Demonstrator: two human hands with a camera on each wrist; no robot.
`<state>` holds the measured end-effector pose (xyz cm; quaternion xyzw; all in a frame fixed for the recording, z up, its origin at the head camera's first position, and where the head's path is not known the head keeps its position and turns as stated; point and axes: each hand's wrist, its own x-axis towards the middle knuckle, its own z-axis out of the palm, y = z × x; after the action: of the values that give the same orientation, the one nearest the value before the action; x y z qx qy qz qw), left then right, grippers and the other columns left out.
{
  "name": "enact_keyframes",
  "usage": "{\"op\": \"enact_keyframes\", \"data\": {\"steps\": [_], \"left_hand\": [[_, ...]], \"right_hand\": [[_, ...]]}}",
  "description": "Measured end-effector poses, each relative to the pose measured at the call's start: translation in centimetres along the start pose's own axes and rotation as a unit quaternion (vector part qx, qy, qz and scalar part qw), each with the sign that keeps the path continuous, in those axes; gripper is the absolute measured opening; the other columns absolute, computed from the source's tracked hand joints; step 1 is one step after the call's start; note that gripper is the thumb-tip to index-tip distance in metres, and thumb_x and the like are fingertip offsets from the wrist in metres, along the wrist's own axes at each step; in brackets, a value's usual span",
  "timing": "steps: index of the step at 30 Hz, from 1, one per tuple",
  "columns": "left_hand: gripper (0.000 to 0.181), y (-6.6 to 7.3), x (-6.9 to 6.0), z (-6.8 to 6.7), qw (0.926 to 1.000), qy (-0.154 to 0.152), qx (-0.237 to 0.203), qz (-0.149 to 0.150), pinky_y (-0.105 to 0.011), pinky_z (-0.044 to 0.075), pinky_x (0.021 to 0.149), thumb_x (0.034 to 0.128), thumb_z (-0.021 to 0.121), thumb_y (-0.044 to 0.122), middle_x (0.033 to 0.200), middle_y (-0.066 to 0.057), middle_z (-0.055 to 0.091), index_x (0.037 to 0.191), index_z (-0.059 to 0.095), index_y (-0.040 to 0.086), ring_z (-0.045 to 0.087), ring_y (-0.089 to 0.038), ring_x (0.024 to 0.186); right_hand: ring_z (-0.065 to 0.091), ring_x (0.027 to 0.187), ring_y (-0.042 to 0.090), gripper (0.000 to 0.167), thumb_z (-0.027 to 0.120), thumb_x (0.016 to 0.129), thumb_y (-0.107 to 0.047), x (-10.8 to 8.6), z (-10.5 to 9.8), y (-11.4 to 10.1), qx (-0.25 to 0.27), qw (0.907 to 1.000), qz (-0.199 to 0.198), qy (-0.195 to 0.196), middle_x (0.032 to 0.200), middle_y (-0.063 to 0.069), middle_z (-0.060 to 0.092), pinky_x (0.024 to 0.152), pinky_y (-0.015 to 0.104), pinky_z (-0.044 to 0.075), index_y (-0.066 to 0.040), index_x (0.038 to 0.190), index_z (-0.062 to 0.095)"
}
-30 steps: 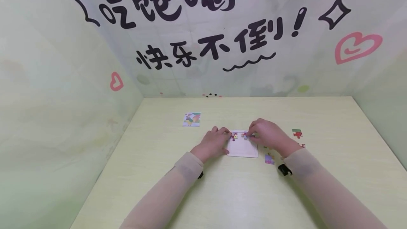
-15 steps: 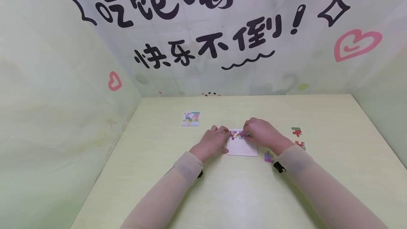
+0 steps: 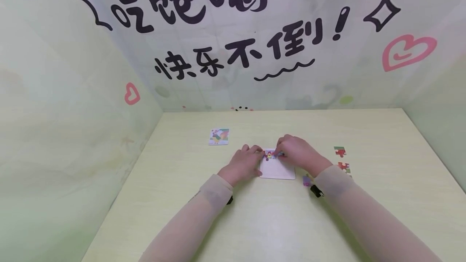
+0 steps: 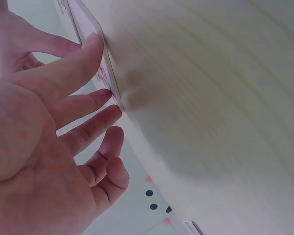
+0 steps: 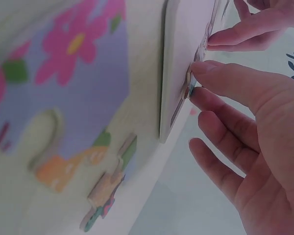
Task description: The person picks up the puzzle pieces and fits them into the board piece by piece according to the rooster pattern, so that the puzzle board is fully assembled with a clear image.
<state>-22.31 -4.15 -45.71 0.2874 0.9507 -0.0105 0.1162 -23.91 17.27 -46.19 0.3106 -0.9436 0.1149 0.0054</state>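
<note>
A white square board (image 3: pixel 277 171) lies mid-table with a colourful puzzle piece (image 3: pixel 269 155) at its upper left. My left hand (image 3: pixel 242 165) is at the board's left side; in the left wrist view the thumb and first fingers of that hand (image 4: pixel 49 132) touch the edge and corner, fairly straight, the other fingers loosely bent. My right hand (image 3: pixel 301 153) is over the board's upper right. Seen from the right wrist, thumb and index finger of that hand (image 5: pixel 269 112) pinch a small piece (image 5: pixel 189 82) at the board's surface, beside the placed one; its picture is mostly hidden.
Loose pieces lie right of the board: a purple one (image 3: pixel 307 180), partly covered by the right wrist, a red and green one (image 3: pixel 340 151) and another red one (image 3: pixel 344 166). A square picture card (image 3: pixel 219 136) lies at back left. Behind the table hangs a printed wall cloth (image 3: pixel 233 88).
My right hand has moved left across the board with its piece, up to the placed piece, and shifted only slightly in the last half second. The left hand has stayed at the board's edge.
</note>
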Motion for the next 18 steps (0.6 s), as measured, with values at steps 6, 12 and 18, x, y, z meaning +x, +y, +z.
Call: {"op": "enact_keyframes", "data": {"steps": [6,12,18], "left_hand": [[0.074,-0.04,0.13,0.06,1.0,-0.001,0.006,0.001,-0.036,0.049,0.098,0.0907,0.077,0.044,0.158,0.003,0.047,0.155,0.05,0.018,0.047,-0.022,0.123],[0.075,-0.02,0.17,0.04,1.0,-0.002,0.009,0.002,-0.036,0.048,0.1,0.0905,0.078,0.044,0.158,0.003,0.047,0.155,0.049,0.018,0.047,-0.022,0.125],[0.074,-0.09,0.26,0.2,0.9999,-0.004,0.016,-0.001,-0.036,0.048,0.1,0.0909,0.077,0.045,0.158,0.004,0.047,0.155,0.049,0.019,0.047,-0.022,0.125]], "right_hand": [[0.066,0.093,0.023,0.013,0.085,0.084,-0.011,0.18,-0.01,-0.21,-0.005,0.9999,0.009,-0.004,0.099,0.003,0.075,0.087,0.041,0.059,-0.016,0.097,0.084],[0.065,0.093,0.023,0.013,0.085,0.084,-0.011,0.09,0.1,-0.23,-0.005,0.9999,0.012,-0.001,0.1,0.005,0.074,0.086,0.041,0.059,-0.015,0.096,0.085],[0.065,0.093,0.023,0.015,0.085,0.084,-0.008,0.07,0.11,-0.24,-0.006,1.0,0.006,-0.003,0.101,0.004,0.073,0.086,0.041,0.059,-0.015,0.097,0.085]]}}
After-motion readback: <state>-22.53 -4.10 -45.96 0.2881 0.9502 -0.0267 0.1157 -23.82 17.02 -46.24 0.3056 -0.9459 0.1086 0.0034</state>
